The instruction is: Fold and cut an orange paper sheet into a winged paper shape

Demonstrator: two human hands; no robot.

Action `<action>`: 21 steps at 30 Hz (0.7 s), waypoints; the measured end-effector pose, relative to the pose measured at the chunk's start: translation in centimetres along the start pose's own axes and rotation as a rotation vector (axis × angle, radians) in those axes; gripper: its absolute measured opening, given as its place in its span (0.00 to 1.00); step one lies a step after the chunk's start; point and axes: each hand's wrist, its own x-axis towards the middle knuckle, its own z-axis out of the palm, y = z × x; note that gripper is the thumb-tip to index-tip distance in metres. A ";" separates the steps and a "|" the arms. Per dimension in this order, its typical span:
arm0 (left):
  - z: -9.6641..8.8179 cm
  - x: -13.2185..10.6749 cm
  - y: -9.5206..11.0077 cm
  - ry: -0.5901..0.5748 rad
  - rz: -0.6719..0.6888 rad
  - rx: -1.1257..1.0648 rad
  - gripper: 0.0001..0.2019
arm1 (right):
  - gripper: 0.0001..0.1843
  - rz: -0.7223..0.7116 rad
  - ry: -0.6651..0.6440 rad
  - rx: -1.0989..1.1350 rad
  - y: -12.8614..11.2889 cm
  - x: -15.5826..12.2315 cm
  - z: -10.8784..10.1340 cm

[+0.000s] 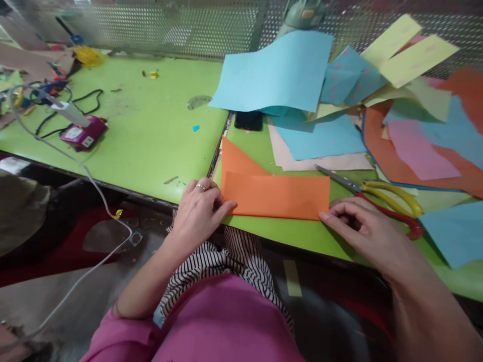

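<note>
- Folded orange paper (277,196): on the counter (162,130), near edge.
- Left hand (199,206): fingers curled, thumb on paper's near left corner.
- Right hand (362,221): likewise, near right corner; cannot tell whether either pinches.
- Green bottle (303,16): far, behind blue sheet (275,75); contents hidden.

I have one head-worn view here, pitched forward and down. It looks from close behind and above the left hand (199,207) and right hand (364,226), with the pink cloth top (230,322) on their near side, and sees past both across the flat light-green worktop (132,125) to the grey perforated metal panel (151,30).
</note>
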 end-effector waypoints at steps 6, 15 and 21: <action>0.1 -0.3 -0.1 -0.014 0.007 0.021 0.14 | 0.26 -0.044 0.022 0.004 -0.2 0.0 0.2; 0.1 -0.5 0.2 -0.002 0.038 0.082 0.13 | 0.26 -0.023 -0.008 -0.001 0.0 0.0 0.1; 0.5 -0.7 0.1 0.035 0.039 0.105 0.10 | 0.24 -0.050 0.007 0.017 0.0 0.1 0.4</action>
